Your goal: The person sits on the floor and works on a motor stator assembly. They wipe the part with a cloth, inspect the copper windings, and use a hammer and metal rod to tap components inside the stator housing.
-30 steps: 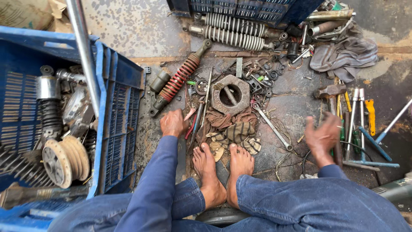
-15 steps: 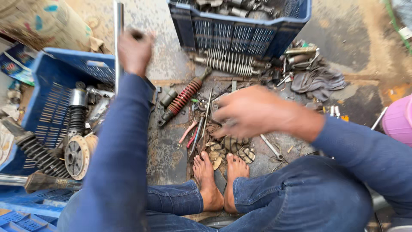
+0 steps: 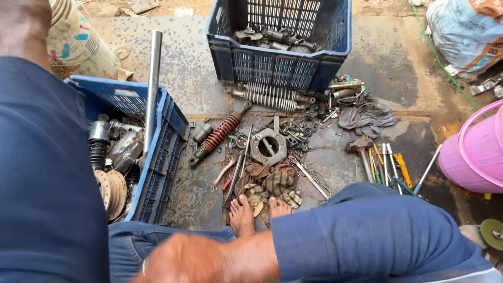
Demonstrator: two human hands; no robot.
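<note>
Crossing low over the lap, the right hand [image 3: 183,259] was blurred, its fingers' state impossible to tell, holding nothing visible. Only the left arm's blue sleeve [image 3: 47,173] showed, raised beside the steel tube [image 3: 152,89] leaning in the blue crate [image 3: 162,136].

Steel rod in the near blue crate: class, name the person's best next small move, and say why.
Probably steady the steel rod with the right hand: the rod leans on the blue crate rim with no hand on it, and the blurred right hand sits low by the lap.
</note>
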